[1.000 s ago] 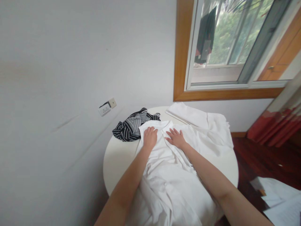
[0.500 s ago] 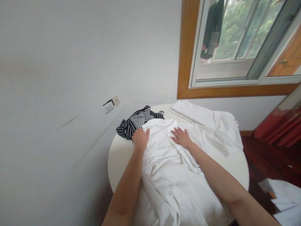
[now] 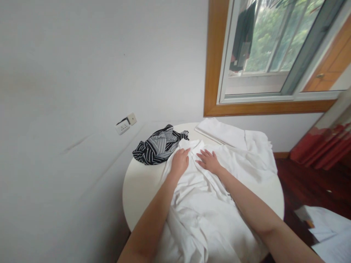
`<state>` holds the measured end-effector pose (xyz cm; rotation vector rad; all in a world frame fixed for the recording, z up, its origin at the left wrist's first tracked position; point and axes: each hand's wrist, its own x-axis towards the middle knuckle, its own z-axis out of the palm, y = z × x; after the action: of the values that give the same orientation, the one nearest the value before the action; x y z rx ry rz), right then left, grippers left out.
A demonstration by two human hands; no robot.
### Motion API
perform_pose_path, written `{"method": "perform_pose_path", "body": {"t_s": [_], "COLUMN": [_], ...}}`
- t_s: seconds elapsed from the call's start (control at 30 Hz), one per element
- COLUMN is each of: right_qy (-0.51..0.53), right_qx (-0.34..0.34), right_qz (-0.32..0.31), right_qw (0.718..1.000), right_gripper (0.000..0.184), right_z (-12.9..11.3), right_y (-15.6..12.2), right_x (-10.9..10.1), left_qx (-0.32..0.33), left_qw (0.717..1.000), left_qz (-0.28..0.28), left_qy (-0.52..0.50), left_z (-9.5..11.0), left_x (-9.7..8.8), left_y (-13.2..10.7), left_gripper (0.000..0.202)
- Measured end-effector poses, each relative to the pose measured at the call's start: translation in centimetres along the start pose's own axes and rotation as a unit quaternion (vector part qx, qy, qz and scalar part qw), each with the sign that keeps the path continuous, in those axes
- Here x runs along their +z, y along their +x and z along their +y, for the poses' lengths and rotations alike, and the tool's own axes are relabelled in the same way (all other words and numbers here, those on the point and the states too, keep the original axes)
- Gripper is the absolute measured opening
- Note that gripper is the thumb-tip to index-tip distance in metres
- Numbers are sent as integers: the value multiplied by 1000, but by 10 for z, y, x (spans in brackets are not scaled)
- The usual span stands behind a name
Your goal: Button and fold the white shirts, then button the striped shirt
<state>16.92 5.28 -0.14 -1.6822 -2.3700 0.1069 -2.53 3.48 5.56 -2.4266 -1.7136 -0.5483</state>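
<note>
A white shirt (image 3: 203,215) lies spread over a round white table (image 3: 139,190), its lower part hanging off the near edge. My left hand (image 3: 180,162) rests palm down near the shirt's collar, fingers stretched out. My right hand (image 3: 208,161) lies flat and open beside it, just right of the collar. Both hands press on the cloth and hold nothing.
A black-and-white striped garment (image 3: 159,145) lies crumpled at the table's far left. Folded white cloth (image 3: 222,131) sits at the far edge under a wood-framed window (image 3: 214,73). A wall socket (image 3: 124,124) is on the left wall. A red curtain (image 3: 320,146) hangs at right above dark floor.
My left hand went from the shirt's left edge, where it was closed, back toward the collar and now lies flat. My right hand has stayed in place.
</note>
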Motion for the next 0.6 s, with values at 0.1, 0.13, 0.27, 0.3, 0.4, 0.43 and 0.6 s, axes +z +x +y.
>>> {"method": "perform_pose_path", "body": {"t_s": [0.1,0.13,0.27,0.3,0.4,0.43,0.6], "right_qy": [8,12,27,32,46,49,51], "right_qx": [1,2,14,21,35,38,77], "right_qz": [1,3,16,24,47,51,76], "right_qw": [1000,1000,999,999,997,997,993], "right_gripper": [54,53,42,41,46,49,49], "right_z": [-1,-1,1,1,3,3,-4], "right_y": [0,1,4,6,11,12,16], "right_x": [0,0,0,-1,-4,-6,-10], "left_qx": [45,53,62,60,68,74,97], "left_qw": [999,998,997,997,993,991,987], "left_qz": [-25,-25,-19,-29,-82,-96,-126], "left_qy": [11,17,36,41,54,54,26], "left_z": [18,21,25,25,26,27,33], "left_x": [12,16,29,32,37,38,31], "left_y": [-3,-4,-6,-6,-7,-8,-13], "left_gripper": [42,41,41,40,39,38,34]}}
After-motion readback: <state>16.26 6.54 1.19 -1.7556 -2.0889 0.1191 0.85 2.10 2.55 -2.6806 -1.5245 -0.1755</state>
